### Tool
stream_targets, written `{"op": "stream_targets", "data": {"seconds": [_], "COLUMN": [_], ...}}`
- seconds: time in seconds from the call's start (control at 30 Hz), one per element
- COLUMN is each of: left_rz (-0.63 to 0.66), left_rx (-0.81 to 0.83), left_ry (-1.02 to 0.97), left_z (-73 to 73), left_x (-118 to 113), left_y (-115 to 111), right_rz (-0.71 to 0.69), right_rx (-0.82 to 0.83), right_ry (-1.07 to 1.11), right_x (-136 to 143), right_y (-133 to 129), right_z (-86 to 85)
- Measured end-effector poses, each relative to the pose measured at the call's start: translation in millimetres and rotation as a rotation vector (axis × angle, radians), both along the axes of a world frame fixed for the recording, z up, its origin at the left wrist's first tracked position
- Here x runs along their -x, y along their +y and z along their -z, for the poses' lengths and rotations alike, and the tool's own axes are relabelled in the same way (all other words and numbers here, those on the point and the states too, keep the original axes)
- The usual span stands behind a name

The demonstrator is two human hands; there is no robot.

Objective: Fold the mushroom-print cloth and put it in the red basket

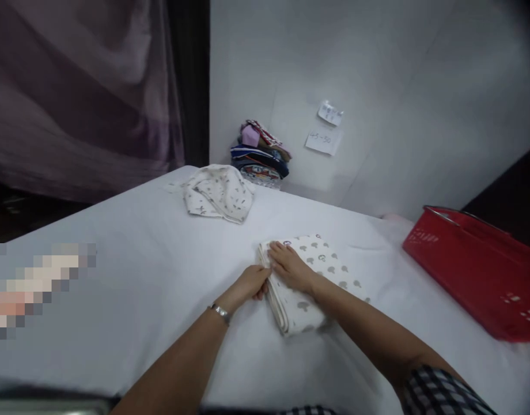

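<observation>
A folded white cloth (pixel 306 308) printed with grey mushroom shapes lies on the white-covered table (pixel 170 323), its layered edge facing left. My left hand (pixel 253 282) pinches that left edge, fingers curled around the layers. Across the top, near the far left corner, my right hand (pixel 288 266) lies flat with fingers stretched out, pressing on the fabric. Farther back on the table sits a crumpled white cloth (pixel 222 193) with a small dark print, apart from both hands.
A stack of folded clothes (pixel 260 153) stands at the back by the grey wall (pixel 377 86), which bears two paper notes (pixel 323 141). On the right is a red basket (pixel 472 271). A purplish curtain (pixel 87 86) hangs at the left. Part of the left side is pixelated.
</observation>
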State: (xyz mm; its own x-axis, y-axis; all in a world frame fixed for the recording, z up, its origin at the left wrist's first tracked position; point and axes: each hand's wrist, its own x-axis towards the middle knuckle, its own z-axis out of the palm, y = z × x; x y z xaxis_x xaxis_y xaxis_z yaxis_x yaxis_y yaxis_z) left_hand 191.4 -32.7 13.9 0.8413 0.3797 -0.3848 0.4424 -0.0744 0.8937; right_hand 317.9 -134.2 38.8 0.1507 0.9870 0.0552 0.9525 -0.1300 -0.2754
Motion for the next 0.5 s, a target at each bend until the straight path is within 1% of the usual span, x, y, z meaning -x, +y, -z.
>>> {"op": "stream_targets", "data": {"seconds": [0.1, 0.2, 0.3, 0.4, 0.5], "left_rz": [-0.003, -0.029, -0.036, -0.036, -0.045], "left_rx": [-0.002, -0.006, -0.048, -0.084, -0.137], "left_ry": [0.002, 0.012, 0.022, 0.008, 0.009], "left_z": [0.6, 0.3, -0.7, 1.5, 8.1], "left_x": [-1.2, -2.3, -2.6, -2.4, -2.7], "left_y": [0.6, -0.4, -1.8, -1.8, -0.4], "right_rz": [0.06, 0.148, 0.177, 0.169, 0.212], "right_rx": [0.023, 0.108, 0.144, 0.134, 0.1], "right_ry": [-0.069, -0.082, -0.041, 0.013, 0.018], "right_x": [-2.4, -9.4, -14.9, -17.0, -20.5], "right_y": [-22.7, -39.0, -43.1, -48.2, -65.0], "right_z": [-5.3, 1.6, 7.2, 1.3, -5.2]}}
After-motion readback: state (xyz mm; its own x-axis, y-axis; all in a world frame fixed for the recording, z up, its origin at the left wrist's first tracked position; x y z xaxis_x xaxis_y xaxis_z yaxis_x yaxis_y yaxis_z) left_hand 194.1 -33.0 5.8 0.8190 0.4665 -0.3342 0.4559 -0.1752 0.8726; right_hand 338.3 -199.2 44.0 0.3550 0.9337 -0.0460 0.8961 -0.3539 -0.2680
